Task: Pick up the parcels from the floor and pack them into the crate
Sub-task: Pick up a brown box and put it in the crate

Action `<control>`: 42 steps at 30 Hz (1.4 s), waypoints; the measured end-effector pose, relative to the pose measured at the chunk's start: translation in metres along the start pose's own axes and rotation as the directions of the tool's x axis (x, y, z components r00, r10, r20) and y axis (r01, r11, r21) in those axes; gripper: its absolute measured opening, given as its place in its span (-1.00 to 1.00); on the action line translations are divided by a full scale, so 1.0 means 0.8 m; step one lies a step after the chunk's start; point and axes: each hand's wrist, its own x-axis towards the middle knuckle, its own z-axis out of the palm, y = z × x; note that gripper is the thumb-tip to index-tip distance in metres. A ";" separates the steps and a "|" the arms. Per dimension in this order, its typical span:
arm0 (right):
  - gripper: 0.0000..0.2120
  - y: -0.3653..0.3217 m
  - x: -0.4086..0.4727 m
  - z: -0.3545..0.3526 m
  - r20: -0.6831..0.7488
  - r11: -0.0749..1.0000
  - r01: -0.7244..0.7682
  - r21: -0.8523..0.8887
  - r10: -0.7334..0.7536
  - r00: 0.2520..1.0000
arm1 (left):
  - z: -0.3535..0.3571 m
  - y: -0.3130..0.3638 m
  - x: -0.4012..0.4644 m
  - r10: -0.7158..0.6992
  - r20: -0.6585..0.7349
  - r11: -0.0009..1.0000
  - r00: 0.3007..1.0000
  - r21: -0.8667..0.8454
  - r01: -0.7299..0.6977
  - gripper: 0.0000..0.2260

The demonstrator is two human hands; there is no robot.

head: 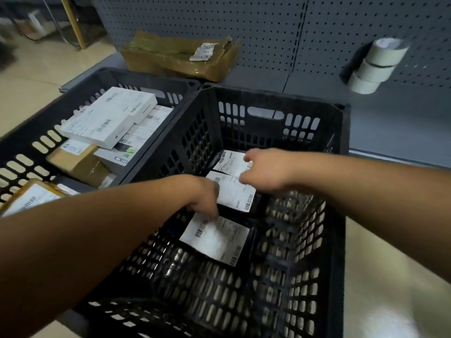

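A deep black slotted crate (341,181) stands in front of me. Three black parcels with white shipping labels lie along its floor: a near one (216,239), a middle one (235,191) and a far one (231,161). Both my arms reach down into the crate. My left hand (206,195) has its fingers curled down at the near parcel's top edge, touching its label. My right hand (262,172) hovers over the middle and far parcels, fingers bent down onto them; the grip itself is hidden by the hand and blurred.
A second black crate (29,152) on the left holds several white and brown boxes. A torn cardboard box (180,57) sits on the grey shelf base behind. Three tape rolls (375,64) hang from the pegboard wall. Bare floor lies to the right.
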 end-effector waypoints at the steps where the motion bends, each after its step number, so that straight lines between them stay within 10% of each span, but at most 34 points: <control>1: -0.55 0.011 -0.007 -0.014 -0.058 0.998 0.050 0.026 -0.048 0.997 | -0.009 0.005 -0.002 0.002 -0.048 0.998 0.999 -0.062 -0.005 -0.47; 9: -0.57 0.129 -0.074 -0.096 -0.425 0.896 0.198 0.398 -0.011 0.905 | -0.087 0.060 -0.040 -0.108 -0.509 0.775 0.854 -0.581 -0.248 -0.70; 15: -0.65 0.249 -0.147 -0.124 -0.474 0.797 0.169 0.580 0.161 0.866 | -0.134 0.139 -0.086 -0.102 -0.700 0.635 0.707 -0.592 -0.495 -0.86; 42: -0.38 0.704 -0.338 -0.083 -0.218 0.459 -0.348 0.817 0.806 0.551 | -0.103 0.578 -0.036 0.380 -0.376 0.720 0.845 -0.453 -0.525 -0.64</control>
